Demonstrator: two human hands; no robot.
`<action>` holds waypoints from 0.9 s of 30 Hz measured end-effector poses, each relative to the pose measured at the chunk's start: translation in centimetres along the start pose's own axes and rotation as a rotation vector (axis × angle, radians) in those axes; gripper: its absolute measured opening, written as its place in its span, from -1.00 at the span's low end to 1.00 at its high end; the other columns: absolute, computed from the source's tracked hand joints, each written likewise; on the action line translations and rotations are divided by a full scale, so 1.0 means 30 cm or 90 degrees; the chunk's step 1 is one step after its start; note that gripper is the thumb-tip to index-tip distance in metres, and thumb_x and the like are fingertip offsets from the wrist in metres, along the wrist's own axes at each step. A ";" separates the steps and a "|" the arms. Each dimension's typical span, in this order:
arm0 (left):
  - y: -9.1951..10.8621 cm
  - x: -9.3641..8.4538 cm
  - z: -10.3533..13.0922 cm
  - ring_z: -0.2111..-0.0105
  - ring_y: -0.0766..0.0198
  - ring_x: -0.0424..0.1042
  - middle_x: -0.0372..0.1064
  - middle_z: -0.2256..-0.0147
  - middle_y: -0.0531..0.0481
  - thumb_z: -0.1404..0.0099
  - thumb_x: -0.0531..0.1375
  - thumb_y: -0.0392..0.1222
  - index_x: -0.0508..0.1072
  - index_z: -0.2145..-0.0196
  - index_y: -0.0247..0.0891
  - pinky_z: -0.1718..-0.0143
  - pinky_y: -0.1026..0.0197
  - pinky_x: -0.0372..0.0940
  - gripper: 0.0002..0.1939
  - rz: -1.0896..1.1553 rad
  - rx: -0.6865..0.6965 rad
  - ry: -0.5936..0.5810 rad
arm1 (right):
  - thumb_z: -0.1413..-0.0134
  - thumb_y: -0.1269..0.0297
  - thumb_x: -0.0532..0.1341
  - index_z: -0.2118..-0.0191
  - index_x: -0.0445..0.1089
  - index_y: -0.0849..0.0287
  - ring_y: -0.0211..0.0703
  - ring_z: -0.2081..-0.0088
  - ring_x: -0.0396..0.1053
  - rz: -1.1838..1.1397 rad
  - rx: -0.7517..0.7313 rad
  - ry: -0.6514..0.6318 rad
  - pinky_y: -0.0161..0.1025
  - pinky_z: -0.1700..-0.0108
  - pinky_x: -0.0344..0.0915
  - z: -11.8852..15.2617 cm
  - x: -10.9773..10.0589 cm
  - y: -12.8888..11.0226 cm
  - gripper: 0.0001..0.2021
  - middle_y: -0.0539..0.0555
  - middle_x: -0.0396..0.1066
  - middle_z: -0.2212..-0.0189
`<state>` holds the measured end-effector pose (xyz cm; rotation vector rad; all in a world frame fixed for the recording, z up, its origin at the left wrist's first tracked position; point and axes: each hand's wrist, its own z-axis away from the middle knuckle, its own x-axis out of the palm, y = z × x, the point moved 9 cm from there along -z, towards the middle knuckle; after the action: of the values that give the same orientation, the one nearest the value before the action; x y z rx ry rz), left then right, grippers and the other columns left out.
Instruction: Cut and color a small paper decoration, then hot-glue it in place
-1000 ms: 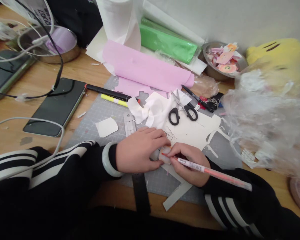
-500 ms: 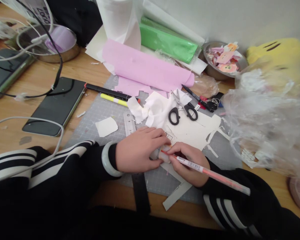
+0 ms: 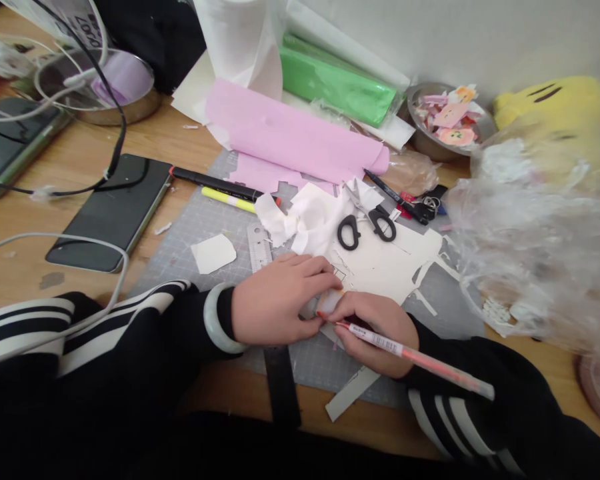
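Note:
My right hand [image 3: 383, 327] grips a pen [image 3: 433, 367] with a clear barrel and a red-orange core, its tip pointing left. Between my left thumb and fingers is a small pale, partly see-through piece [image 3: 332, 302], with an orange spot near its upper edge. My left hand [image 3: 280, 300] is closed around it, palm down. The pen's red tip is at the lower edge of this piece; whether they touch I cannot tell. White card [image 3: 380, 260] with drawn lines lies under and behind my hands, on a grey cutting mat [image 3: 185, 233].
Black-handled scissors [image 3: 365, 223] lie on the card. Nearby are a steel ruler [image 3: 259, 247], a yellow pen [image 3: 227, 199], a black marker [image 3: 215, 183] and a pink sheet [image 3: 295, 133]. Left lies a phone [image 3: 110, 213]; right, plastic bags [image 3: 535, 247] and a metal bowl [image 3: 417, 127] with paper cutouts.
The pen tip has moved slightly down and left, from the face of the pale piece to its lower edge. My right hand has shifted down a little. My left hand stays in place.

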<state>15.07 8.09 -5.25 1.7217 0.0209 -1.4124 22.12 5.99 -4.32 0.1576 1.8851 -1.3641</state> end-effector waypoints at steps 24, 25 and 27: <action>-0.001 0.002 0.001 0.08 0.12 0.30 0.28 0.06 -0.06 -0.14 0.13 -0.20 0.34 0.05 -0.23 0.03 0.06 0.15 -0.61 -0.005 0.002 0.001 | 0.00 0.37 0.10 0.40 0.35 0.18 -0.32 0.54 0.36 -0.048 0.040 -0.026 -0.38 0.46 0.26 -0.003 0.005 0.011 -0.91 -0.01 0.44 0.55; -0.001 0.003 0.002 0.08 0.12 0.30 0.28 0.06 -0.06 -0.14 0.13 -0.20 0.34 0.05 -0.23 0.03 0.06 0.15 -0.61 -0.005 0.001 -0.001 | -0.01 0.37 0.10 0.39 0.35 0.18 -0.32 0.54 0.35 -0.051 0.059 -0.012 -0.38 0.47 0.25 -0.002 0.000 0.020 -0.91 -0.01 0.44 0.55; 0.000 0.004 0.002 0.08 0.12 0.30 0.28 0.06 -0.06 -0.14 0.13 -0.20 0.34 0.05 -0.24 0.04 0.06 0.15 -0.62 -0.008 -0.001 -0.004 | -0.01 0.35 0.09 0.40 0.35 0.18 -0.31 0.56 0.34 -0.030 0.121 0.027 -0.37 0.49 0.24 0.001 -0.016 0.050 -0.90 0.00 0.44 0.54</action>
<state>15.05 8.00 -5.35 1.7186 0.0282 -1.4268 23.24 6.73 -5.13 0.2410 1.8015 -1.5833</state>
